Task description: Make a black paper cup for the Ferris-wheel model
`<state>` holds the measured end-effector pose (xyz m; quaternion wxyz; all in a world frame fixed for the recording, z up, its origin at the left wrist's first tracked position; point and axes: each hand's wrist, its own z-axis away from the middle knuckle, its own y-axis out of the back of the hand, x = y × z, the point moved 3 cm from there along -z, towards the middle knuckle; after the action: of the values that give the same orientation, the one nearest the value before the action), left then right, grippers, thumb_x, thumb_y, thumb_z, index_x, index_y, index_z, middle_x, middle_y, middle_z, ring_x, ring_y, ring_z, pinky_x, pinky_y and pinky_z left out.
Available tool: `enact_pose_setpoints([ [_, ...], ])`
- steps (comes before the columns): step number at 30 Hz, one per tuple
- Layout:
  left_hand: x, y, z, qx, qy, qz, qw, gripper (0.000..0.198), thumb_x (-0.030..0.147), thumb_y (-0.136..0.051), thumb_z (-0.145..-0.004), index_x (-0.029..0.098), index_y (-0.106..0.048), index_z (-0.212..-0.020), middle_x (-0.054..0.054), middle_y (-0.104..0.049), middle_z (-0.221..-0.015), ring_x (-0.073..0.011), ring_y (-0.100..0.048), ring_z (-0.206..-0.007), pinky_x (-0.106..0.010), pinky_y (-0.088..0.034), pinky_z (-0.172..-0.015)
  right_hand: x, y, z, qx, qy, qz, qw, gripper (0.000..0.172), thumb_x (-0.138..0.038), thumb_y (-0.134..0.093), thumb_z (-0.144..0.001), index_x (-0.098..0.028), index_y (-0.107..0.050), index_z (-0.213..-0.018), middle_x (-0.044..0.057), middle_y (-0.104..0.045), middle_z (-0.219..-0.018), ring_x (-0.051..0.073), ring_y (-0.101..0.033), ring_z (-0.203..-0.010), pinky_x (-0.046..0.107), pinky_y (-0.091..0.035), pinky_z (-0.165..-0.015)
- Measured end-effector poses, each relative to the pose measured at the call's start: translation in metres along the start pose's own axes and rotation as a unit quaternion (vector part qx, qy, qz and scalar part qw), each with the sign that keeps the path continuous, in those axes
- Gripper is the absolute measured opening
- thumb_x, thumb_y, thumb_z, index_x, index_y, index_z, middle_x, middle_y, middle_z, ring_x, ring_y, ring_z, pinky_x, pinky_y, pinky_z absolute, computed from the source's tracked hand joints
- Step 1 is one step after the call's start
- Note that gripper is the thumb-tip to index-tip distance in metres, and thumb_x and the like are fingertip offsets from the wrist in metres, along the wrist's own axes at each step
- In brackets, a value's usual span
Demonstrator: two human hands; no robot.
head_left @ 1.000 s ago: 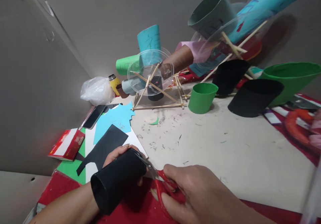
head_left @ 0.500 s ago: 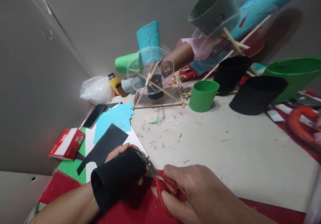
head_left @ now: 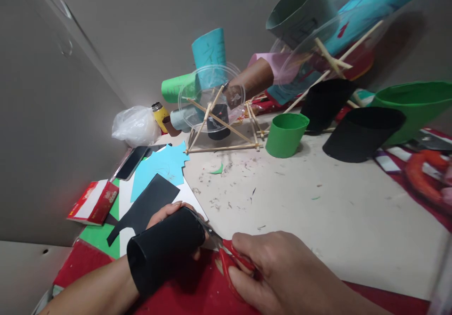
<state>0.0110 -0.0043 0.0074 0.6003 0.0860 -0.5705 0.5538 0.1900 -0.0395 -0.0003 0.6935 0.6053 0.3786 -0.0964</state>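
Toward the lower centre of the frame, the left hand (head_left: pixel 168 212) is grasping a black tube (head_left: pixel 165 249), its fingers curling round the far end, while the right hand (head_left: pixel 278 270) is clenching its fingers around the red handles of the scissors (head_left: pixel 229 247). The blades are meeting the tube's far rim. Over the last second, little is shifting beyond the view itself; the scissors are staying at that rim, so the cutting seems to be advancing barely. Left of centre, a black sheet (head_left: pixel 148 204) is lying near the left hand.
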Motion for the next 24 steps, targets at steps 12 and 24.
enact_pose_setpoints([
  [12,-0.005,0.006,-0.003,0.009,-0.025,-0.036,0.999,0.047,0.047,-0.043,-0.093,0.014,-0.069,-0.072,-0.006,-0.068,-0.063,-0.0169,-0.063,-0.057,-0.026,-0.046,-0.063,-0.001,0.010,-0.001,-0.030,0.001,0.027,0.999,0.026,-0.025,-0.052,-0.078,-0.020,-0.037,-0.057,-0.006,-0.035,-0.048,0.010,-0.025,-0.046,0.026,-0.014,-0.047],
  [24,-0.011,0.012,-0.002,-0.042,-0.018,0.052,0.998,0.041,0.046,-0.050,-0.090,0.012,-0.070,-0.085,-0.009,-0.074,-0.081,-0.0188,-0.068,-0.065,-0.027,-0.053,-0.060,-0.002,0.019,0.000,-0.098,-0.058,-0.036,0.993,0.021,-0.031,-0.051,-0.076,-0.023,-0.041,-0.059,-0.003,-0.049,-0.053,0.013,-0.037,-0.049,0.027,-0.022,-0.046],
])
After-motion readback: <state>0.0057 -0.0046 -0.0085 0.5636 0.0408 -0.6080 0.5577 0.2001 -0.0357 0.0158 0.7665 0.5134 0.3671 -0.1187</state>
